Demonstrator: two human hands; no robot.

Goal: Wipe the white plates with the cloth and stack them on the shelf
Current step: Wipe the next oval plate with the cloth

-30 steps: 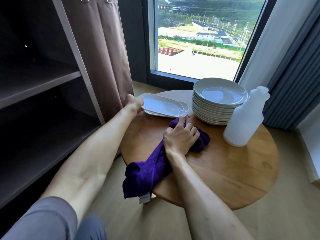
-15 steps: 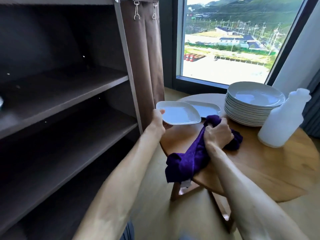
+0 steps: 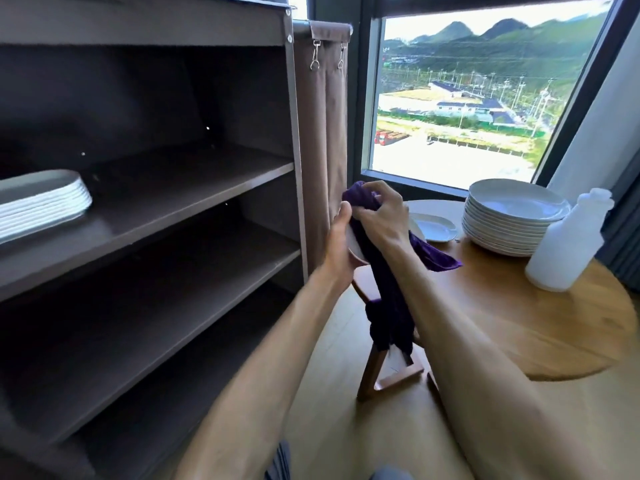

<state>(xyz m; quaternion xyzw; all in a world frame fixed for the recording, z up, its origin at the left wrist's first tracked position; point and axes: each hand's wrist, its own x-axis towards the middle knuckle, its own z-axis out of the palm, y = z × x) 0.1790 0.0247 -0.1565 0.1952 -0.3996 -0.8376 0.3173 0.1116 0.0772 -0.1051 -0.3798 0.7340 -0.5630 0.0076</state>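
Left hand point(image 3: 341, 247) gripped plate point(image 3: 354, 249) by rim — tilted | right hand point(image 3: 379, 216) bunched cloth point(image 3: 388, 289) on its face | plate: rigid, slippery, fragile — hold rim.

I'm holding a white plate point(image 3: 354, 249) upright in my left hand point(image 3: 337, 249) | my right hand point(image 3: 381, 216) is pressing the purple cloth point(image 3: 384, 282) against it | round plates point(image 3: 512, 216) are sitting stacked on the tabletop point(image 3: 540, 327) beside a spray bottle point(image 3: 568, 244) | oblong plates point(image 3: 41, 202) are resting on the shelf point(image 3: 180, 199)

Bare forearms, no sleeves visible; grey-blue clothing point(image 3: 278, 462) at bottom edge.
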